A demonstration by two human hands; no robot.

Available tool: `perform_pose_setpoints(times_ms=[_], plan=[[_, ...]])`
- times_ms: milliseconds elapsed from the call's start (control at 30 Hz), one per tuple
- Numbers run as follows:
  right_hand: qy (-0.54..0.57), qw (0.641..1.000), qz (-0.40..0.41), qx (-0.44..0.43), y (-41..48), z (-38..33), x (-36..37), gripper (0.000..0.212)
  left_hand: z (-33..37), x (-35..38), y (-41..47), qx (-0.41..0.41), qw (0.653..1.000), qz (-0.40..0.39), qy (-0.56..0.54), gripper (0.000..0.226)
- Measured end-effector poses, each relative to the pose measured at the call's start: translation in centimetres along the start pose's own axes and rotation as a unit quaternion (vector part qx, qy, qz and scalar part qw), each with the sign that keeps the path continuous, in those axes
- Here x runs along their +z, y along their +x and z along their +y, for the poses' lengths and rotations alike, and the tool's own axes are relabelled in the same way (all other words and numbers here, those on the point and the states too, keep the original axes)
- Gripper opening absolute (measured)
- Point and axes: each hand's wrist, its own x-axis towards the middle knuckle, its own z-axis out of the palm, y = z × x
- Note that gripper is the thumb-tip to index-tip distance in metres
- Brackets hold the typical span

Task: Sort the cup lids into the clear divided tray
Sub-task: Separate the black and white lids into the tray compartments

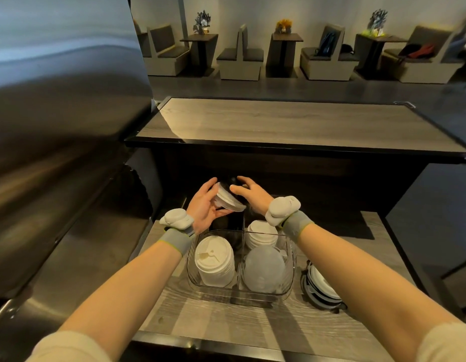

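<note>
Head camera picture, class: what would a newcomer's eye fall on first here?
First, the two bare hands, left hand and right hand, raised together over the far end of the clear divided tray, with a small stack of lids between them. Next, the tray's near compartments: white lids on the left, translucent dome lids on the right. More lids lie right of the tray.

No text, label or number can be read anywhere.
</note>
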Motion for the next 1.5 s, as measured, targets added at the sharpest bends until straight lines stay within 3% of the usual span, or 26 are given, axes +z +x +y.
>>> perform_pose_setpoints(times_ms=[200, 433, 667, 833, 1000, 1100, 1233, 1333, 1433, 1500], plan=[[0.009, 1.000, 0.013, -0.005, -1.0, -0.1, -0.9, 0.060, 0.8, -0.5, 0.1, 0.033, 0.996, 0.063, 0.061, 0.043], [-0.181, 0.975, -0.123, 0.048, -3.2, 1.7, -3.3, 0.074, 1.0, -1.9, 0.7, 0.025, 0.986, 0.143, 0.077, 0.042], [-0.191, 0.978, -0.061, 0.057, -4.3, 3.5, -4.2, 0.078, 0.3, -0.4, 0.1, 0.032, 0.987, 0.151, 0.050, 0.043], [-0.186, 0.982, -0.014, -0.003, -3.2, 2.5, -0.9, 0.070, 2.2, -1.1, -0.3, 0.044, 0.976, 0.202, -0.070, 0.035], [-0.348, 0.937, -0.012, -0.010, 0.9, 2.3, 2.4, 0.061, 5.0, -2.4, -0.4, 0.084, 0.971, 0.218, -0.055, 0.038], [-0.404, 0.914, -0.016, -0.034, 3.1, 2.6, 3.5, 0.052, 5.6, -3.4, 0.2, 0.064, 0.976, 0.201, -0.058, 0.038], [-0.386, 0.922, -0.016, -0.031, 4.7, 3.2, 3.9, 0.048, 5.1, -4.4, 0.1, 0.054, 0.985, 0.162, -0.032, 0.028], [-0.342, 0.939, -0.017, -0.020, 4.5, 3.1, 3.8, 0.047, 4.4, -5.1, 0.3, 0.037, 0.988, 0.147, 0.010, 0.038], [-0.179, 0.981, 0.052, -0.049, 3.6, 2.0, 3.2, 0.035, 3.7, -5.3, 0.3, 0.023, 0.989, 0.135, 0.051, 0.045], [-0.062, 0.995, 0.036, -0.068, 2.6, 0.8, 3.1, 0.040, 3.4, -5.0, 0.2, 0.016, 0.990, 0.123, 0.062, 0.044]])
